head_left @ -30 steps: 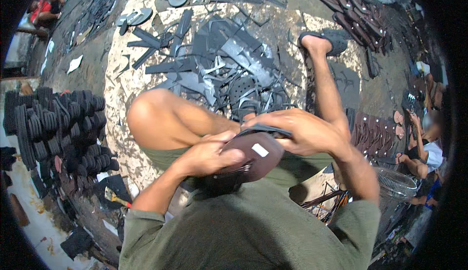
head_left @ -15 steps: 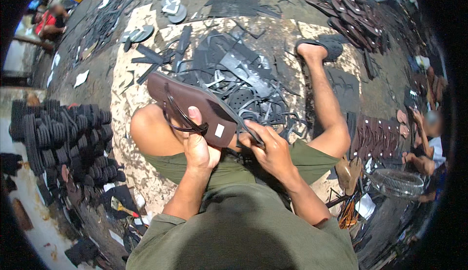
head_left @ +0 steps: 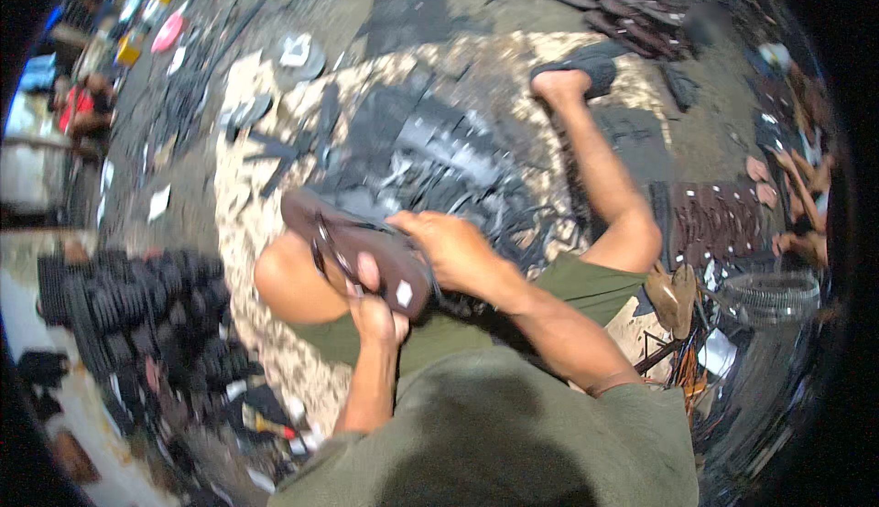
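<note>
1. Sandal: brown, with a dark strap and a white label. Held in the air above the near left part of the mat, long axis slanting, labelled end toward the wearer.
2. Left hand: closed on the sandal. Thumb lies on the upper face by the strap; the other fingers are largely hidden underneath.
3. Right hand: at the sandal's edge, above the middle of the mat. Fingers are curled inward, nearly closed; owing to blur, cannot tell whether they grip the edge or some small item.
4. Scraps: black and grey offcuts, heaped loosely on the middle of the mat.
5. Clog: black, on the wearer's right foot, at the mat's far right corner.
6. Soles: black, stacked in quantity just left of the mat.
7. Brown sandals: one heap beyond the mat's far right corner; one row off its right side.
8. Wire cage: round, right of the mat's near end.
9. Brush: yellow and red, beside the mat's near left edge.
</note>
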The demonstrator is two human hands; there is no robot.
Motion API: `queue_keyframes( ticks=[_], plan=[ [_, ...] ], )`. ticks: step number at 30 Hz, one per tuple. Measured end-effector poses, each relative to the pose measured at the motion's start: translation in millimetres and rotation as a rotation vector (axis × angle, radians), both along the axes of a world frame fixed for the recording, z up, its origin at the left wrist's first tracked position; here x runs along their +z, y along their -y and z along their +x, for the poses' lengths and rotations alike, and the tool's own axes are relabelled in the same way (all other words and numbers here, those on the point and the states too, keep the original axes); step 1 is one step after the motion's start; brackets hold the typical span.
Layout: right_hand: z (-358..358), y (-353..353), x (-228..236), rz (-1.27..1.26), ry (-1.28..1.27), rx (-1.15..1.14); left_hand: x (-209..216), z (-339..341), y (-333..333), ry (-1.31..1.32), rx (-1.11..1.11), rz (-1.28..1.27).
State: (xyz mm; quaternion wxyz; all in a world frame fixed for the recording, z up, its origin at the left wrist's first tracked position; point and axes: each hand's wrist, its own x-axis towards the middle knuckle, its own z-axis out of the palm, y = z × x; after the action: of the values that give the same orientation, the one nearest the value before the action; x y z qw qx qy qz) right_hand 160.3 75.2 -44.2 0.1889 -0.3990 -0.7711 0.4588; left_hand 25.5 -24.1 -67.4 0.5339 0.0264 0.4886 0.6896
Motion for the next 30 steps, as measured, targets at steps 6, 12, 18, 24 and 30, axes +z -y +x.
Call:
queue_keyframes(
  ticks=[6,12,18,24,30],
  plan=[
    [0.8,-30.0,-22.8,-0.450,-0.474,-0.087,-38.3,-36.0,9.6,-0.112,-0.211,0.211],
    [93.8,-68.7,-5.7,-0.524,-0.448,-0.407,8.6,2.1,-43.4,-0.202,-0.703,0.132],
    [210.7,-142.2,70.2,-0.002,-1.202,-1.000,9.3,3.7,-54.7,-0.239,-0.644,0.100],
    [382.1,-65.5,-15.0,0.326,0.058,-1.141,2.6,3.5,-61.2,-0.239,-0.645,0.033],
    [403.5,77.0,-219.7,0.042,0.647,-1.078,-16.0,8.7,-63.0,-0.211,-0.708,-0.027]
  ],
)
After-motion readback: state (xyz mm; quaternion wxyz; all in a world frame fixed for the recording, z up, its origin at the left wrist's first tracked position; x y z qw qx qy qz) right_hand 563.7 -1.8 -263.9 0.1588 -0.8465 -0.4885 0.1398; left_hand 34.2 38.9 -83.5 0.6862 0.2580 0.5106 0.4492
